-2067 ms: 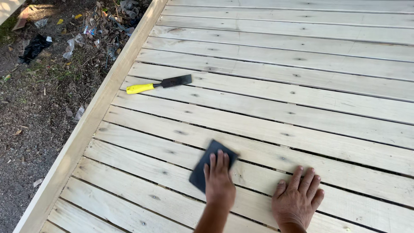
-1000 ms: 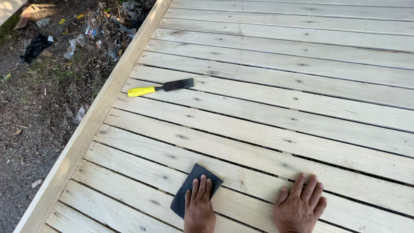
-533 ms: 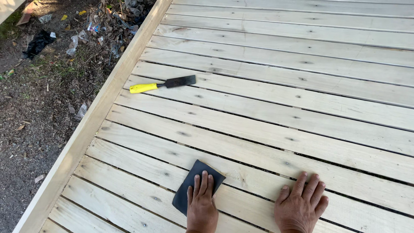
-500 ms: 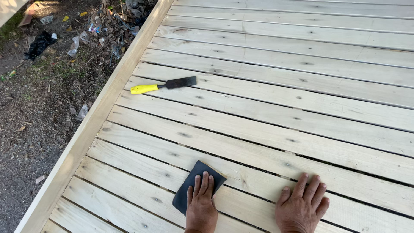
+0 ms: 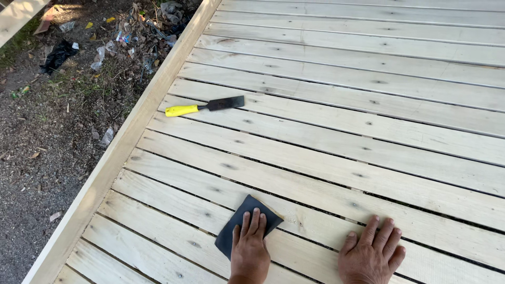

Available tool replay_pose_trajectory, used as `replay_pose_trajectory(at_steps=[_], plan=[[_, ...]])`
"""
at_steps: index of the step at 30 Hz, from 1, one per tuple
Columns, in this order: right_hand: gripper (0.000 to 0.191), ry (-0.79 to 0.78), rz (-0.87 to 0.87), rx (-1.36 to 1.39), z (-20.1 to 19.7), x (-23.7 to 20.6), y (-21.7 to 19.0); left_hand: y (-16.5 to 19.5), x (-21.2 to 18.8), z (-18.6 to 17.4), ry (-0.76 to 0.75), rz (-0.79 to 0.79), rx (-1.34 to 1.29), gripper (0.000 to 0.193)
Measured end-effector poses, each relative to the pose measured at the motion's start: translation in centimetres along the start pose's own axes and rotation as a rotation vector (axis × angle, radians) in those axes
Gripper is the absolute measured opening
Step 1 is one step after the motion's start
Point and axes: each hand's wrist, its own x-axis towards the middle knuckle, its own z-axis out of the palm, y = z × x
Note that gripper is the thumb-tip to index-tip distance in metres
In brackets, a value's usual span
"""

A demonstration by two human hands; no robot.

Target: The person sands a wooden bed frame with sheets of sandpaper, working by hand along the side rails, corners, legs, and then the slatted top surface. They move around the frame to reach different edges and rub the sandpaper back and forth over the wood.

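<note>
The left hand (image 5: pixel 249 253) lies flat, palm down, on a dark grey, almost black rectangular sheet of sandpaper (image 5: pixel 236 227). Its fingers are stretched out and close together, pressing on the sheet, not gripping around it. The sheet is thin and lies flat on the pale wooden deck of long planks (image 5: pixel 336 126), near the bottom edge of the view and not far from the deck's left edge board. It is turned so that one corner points away from the person; this far corner and the left part of the sheet are visible, and the rest is covered by the hand. The sheet reaches across a gap between two planks.

The right hand (image 5: pixel 371 253) rests on the bare planks, well to the right of the sheet, open with the fingers spread, and it holds nothing.

A scraper with a yellow handle and a dark flat blade (image 5: pixel 204 106) lies further up the deck, close to the left edge board, well apart from both hands.
</note>
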Motion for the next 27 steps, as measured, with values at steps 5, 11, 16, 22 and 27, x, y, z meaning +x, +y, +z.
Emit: replay_pose_trajectory(at_steps=[5, 11, 16, 22, 27], plan=[[0.074, -0.040, -0.003, -0.024, 0.4, -0.3, 0.3, -0.1, 7.5, -3.5, 0.225, -0.023, -0.042, 0.056], [0.075, 0.020, -0.032, -0.003, 0.3, -0.1, 0.2, 1.6, 0.8, 0.0, 0.113, 0.062, -0.017, 0.058], [0.074, -0.064, -0.007, -0.070, -0.5, 0.0, -0.1, 0.6, 1.8, -0.5, 0.057, 0.073, 0.022, 0.055], [0.074, -0.068, -0.012, -0.024, -1.7, -0.2, -0.5, 2.6, 5.1, -2.7, 0.236, 0.025, -0.069, 0.053], [0.074, -0.116, 0.014, -0.144, -2.1, -0.2, -0.8, 3.8, -2.3, 1.9, -0.051, 0.138, -0.081, 0.064]])
